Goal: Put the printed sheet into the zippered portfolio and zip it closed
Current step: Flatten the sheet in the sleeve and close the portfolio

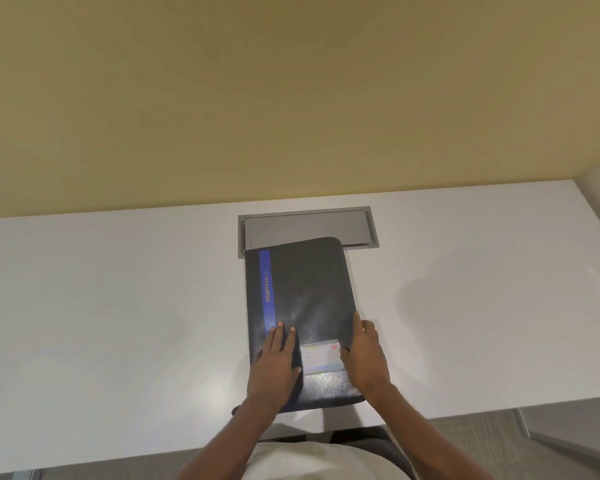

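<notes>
**Two hands steady a closed portfolio on a white worktop**

A dark zippered portfolio (302,306) lies flat on a white worktop (118,306), its long side running away from the person. A blue stripe (268,289) with lettering runs along the cover near its left edge, and a small clear pocket holding a label card (321,360) sits near the bottom.

The left hand (278,365) rests palm down on the lower left of the cover, its fingers (279,336) laid flat and slightly apart, gripping nothing. It seems placed there to pin the portfolio so that it does not slide. The right hand (366,355) sits at the lower right edge with its fingers curled around that edge; whether they pinch a zipper pull or just the cover rim, I cannot tell. That side is probably where the portfolio opens.

The printed sheet is nowhere in sight, neither on the worktop nor sticking out of the cover. It may already be inside, but nothing here confirms that, and the zipper itself is too small to read as open or closed.

The far end of the portfolio overlaps a grey metal cable hatch (309,226) set into the worktop. Beyond stands a plain yellow wall (291,98). Grey carpet (465,441) shows below the worktop's near edge.
</notes>
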`<state>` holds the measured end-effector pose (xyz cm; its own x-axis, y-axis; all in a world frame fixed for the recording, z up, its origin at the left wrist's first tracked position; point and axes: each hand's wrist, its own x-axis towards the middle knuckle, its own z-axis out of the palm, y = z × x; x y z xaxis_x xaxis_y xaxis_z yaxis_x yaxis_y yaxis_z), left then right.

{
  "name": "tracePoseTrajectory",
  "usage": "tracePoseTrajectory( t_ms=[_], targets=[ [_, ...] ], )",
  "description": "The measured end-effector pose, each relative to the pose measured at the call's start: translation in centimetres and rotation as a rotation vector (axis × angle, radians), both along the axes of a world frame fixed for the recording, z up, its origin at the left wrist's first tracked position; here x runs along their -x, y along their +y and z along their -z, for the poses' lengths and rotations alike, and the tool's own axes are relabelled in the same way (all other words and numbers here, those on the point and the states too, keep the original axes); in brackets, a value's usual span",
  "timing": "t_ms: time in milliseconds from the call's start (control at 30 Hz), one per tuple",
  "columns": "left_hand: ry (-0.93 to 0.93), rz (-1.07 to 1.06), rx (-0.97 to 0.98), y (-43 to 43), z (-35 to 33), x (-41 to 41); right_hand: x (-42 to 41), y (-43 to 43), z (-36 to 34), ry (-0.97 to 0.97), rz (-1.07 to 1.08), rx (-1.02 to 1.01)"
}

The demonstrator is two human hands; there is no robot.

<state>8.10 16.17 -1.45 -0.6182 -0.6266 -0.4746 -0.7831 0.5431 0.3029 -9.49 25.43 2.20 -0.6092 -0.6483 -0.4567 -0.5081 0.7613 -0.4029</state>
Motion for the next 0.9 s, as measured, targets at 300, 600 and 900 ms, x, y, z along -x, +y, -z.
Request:
tracePoseTrajectory(
  t_ms=[300,600,900],
  targets=[
    [-0.184,0.061,0.094,1.1,1.4,1.7,-0.3,1.1,3.9,0.15,-0.274,-0.217],
    [-0.125,0.072,0.117,1.4,2.6,0.7,0.2,0.9,4.9,0.266,-0.436,-0.36],
    [-0.013,0.088,0.137,2.0,3.1,-3.4,-0.9,1.4,4.9,0.229,-0.291,-0.21]
  ],
)
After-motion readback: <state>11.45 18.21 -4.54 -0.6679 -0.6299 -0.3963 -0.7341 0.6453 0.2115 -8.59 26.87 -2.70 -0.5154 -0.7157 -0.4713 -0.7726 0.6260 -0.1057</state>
